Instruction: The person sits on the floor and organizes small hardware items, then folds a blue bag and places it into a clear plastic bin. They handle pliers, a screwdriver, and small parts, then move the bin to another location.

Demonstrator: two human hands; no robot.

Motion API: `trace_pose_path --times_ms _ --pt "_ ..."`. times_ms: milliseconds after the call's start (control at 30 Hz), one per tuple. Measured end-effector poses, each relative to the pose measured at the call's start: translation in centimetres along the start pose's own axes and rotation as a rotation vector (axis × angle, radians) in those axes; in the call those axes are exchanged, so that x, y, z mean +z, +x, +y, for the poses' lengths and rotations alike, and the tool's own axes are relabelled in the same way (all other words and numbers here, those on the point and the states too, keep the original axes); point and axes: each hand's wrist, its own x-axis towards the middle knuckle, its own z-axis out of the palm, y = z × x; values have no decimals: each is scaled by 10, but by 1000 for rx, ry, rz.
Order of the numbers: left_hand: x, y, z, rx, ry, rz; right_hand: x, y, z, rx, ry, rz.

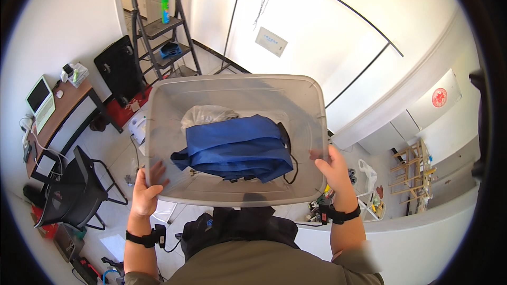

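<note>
Both hands hold a translucent grey plastic storage bin (237, 197) by its opposite short sides, in front of my body. My left hand (145, 194) grips the left side, thumb on the rim and fingers showing dimly through the wall. Over the right rim lies the thumb of my right hand (334, 170), with its fingers behind the wall. Inside the bin rests a folded blue fabric bundle (239, 146) with a black cord at its right end. A clear plastic bag (208, 115) sits behind the bundle. The bin's underside is hidden.
A black stepladder (158, 29) holds a green spray can (165, 10). At left are a desk (67, 116) with a laptop (40, 101), a black chair (77, 194) and a black suitcase (121, 69). A low white wall (396, 245) runs along the right, with wooden stools (412, 170) beyond.
</note>
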Motion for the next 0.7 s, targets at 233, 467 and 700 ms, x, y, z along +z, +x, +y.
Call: trace_pose_path --times_ms 233,467,700 --pt "-4 6 2 -25 20 15 2 4 -7 32 -47 -24" --pt "-7 4 4 -69 10 44 5 16 -11 44 -49 -62" --pt "-3 -4 4 -27 48 55 4 30 -3 59 -57 -95"
